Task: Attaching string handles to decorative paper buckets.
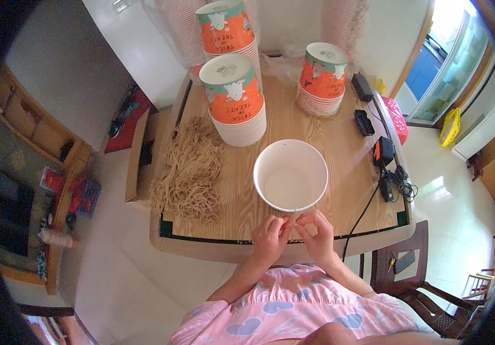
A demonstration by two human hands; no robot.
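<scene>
An open white paper bucket (290, 175) stands upright near the table's front edge, its bare inside facing up. At its near rim my left hand (270, 236) and my right hand (316, 234) meet, both with fingers pinched together. A short piece of tan cord (294, 215) runs from the rim down between my fingertips; its ends are hidden by the fingers. To the left of the bucket lies a loose heap of tan cords (193, 169). Behind it, a stack of orange and green printed paper buckets (236, 103) stands upside down.
More upside-down bucket stacks stand at the back left (227, 31) and back right (323, 75). Along the right edge of the wooden table (339, 190) lie black power adapters (383, 152) with tangled cables. A dark wooden chair (400, 261) stands at the right front.
</scene>
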